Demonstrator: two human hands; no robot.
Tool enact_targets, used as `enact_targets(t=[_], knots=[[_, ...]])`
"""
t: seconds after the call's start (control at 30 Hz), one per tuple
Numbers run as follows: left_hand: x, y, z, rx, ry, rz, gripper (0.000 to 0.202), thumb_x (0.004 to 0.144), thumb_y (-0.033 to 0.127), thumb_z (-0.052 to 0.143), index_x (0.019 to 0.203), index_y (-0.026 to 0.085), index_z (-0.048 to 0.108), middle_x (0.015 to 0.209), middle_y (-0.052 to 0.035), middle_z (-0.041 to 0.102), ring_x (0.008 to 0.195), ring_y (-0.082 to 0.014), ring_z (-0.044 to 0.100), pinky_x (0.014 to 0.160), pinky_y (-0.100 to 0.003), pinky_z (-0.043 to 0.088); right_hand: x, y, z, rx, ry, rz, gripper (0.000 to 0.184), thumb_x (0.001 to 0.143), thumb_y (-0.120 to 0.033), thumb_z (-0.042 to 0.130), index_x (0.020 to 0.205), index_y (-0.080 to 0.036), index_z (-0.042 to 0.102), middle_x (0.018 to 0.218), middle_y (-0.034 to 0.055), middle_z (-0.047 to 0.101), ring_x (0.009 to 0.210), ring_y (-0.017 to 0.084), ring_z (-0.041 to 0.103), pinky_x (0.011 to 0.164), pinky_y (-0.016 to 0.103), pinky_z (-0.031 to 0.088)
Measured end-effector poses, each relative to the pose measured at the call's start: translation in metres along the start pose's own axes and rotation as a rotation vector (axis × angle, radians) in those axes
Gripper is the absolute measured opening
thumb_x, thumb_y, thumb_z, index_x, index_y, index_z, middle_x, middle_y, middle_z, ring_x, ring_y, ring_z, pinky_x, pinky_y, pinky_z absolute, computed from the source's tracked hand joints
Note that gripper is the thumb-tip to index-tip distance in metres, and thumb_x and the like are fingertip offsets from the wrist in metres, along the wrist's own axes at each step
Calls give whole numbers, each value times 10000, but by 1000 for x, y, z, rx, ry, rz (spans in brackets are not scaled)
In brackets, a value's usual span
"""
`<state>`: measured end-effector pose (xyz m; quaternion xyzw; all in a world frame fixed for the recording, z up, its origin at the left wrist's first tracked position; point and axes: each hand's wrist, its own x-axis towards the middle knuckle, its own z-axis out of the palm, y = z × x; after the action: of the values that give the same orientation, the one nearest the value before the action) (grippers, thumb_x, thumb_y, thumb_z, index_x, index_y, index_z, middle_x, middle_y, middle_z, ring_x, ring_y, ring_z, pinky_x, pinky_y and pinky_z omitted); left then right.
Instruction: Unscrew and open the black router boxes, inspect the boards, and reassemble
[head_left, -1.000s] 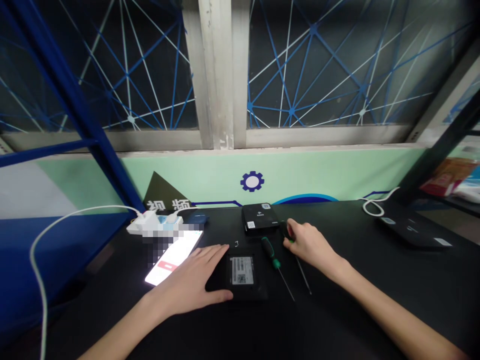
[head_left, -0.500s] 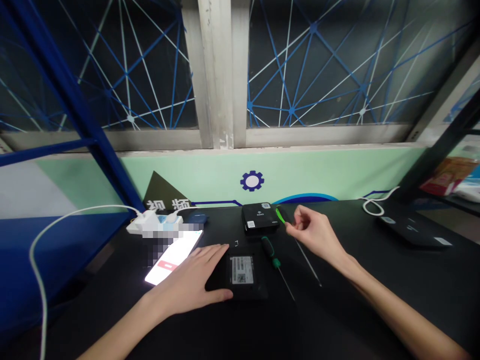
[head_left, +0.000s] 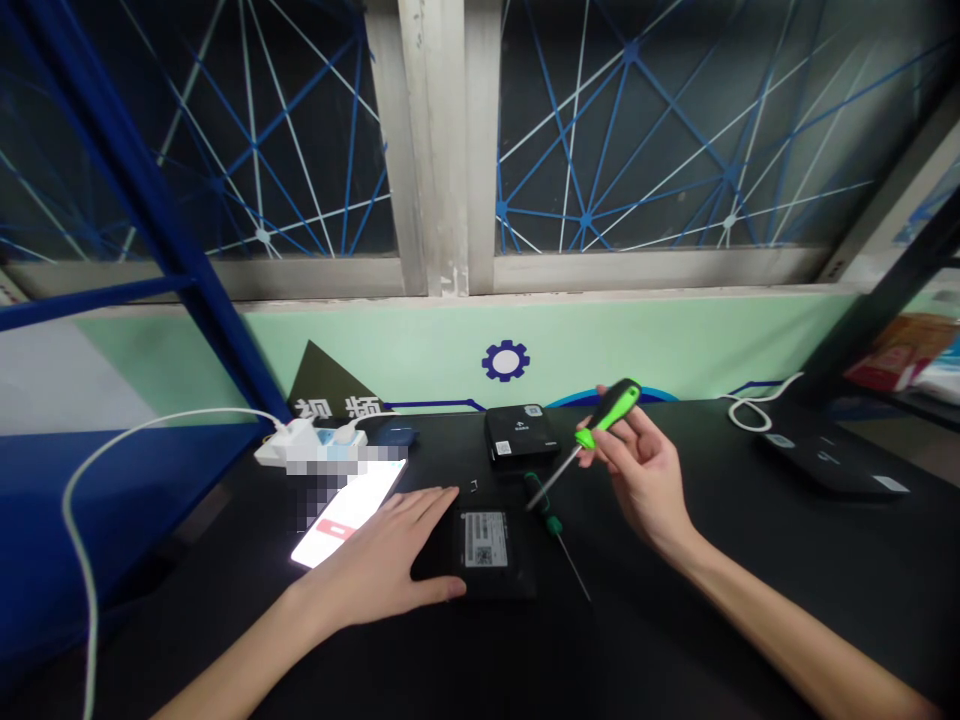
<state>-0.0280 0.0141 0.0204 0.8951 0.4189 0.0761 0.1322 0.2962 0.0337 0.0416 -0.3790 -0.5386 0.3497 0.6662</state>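
Note:
My left hand (head_left: 390, 565) lies flat with fingers stretched out, pressing on the left edge of a flat black device (head_left: 491, 550) that has a white label on top. My right hand (head_left: 645, 470) is raised above the table and grips a screwdriver with a green and black handle (head_left: 611, 410); its shaft points down and left toward the device. A second screwdriver with a dark green handle (head_left: 541, 503) lies on the black table (head_left: 712, 600) just right of the device.
A second black box (head_left: 520, 437) sits behind the device. A lit phone (head_left: 349, 510) lies to the left, next to a white power strip (head_left: 300, 445) with a white cable. Another black device (head_left: 825, 460) and a white cable lie at far right. Blue shelf frame at left.
My right hand has lifted the green-handled screwdriver off the table and turned it so that its tip points down-left. My left hand has stayed on the device.

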Motion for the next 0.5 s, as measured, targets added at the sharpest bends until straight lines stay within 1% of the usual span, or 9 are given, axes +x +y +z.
enact_targets(t=[0.1, 0.2, 0.37, 0.5], knots=[[0, 0, 0, -3, -4, -5, 872, 892, 740, 524, 1591, 327, 205, 1601, -60, 346, 1437, -356, 362, 1141, -543, 342, -1, 6, 0, 38, 26, 12, 372, 832, -341, 762, 1143, -216, 600, 953, 43, 710, 701, 183, 707, 667, 335, 597], [0, 0, -1, -4, -4, -7, 872, 890, 745, 521, 1590, 328, 212, 1598, -67, 352, 1435, -363, 364, 1132, -551, 350, -3, 8, 4, 52, 29, 53, 286, 822, -349, 783, 993, -203, 607, 927, 52, 740, 753, 206, 744, 713, 339, 616], [0, 1, -2, 2, -14, -18, 878, 882, 752, 524, 1588, 328, 219, 1603, -57, 343, 1437, -359, 359, 1135, -551, 349, -9, 8, 14, -31, -70, 123, 314, 809, -426, 782, 953, -190, 633, 910, 76, 766, 895, 252, 757, 812, 368, 611], [0, 2, -2, 7, -14, -16, 870, 888, 748, 520, 1586, 316, 231, 1603, -63, 342, 1436, -361, 360, 1135, -550, 348, -14, 14, 18, -51, -150, 120, 297, 796, -410, 792, 942, -199, 644, 948, 72, 776, 903, 231, 750, 827, 346, 596]])
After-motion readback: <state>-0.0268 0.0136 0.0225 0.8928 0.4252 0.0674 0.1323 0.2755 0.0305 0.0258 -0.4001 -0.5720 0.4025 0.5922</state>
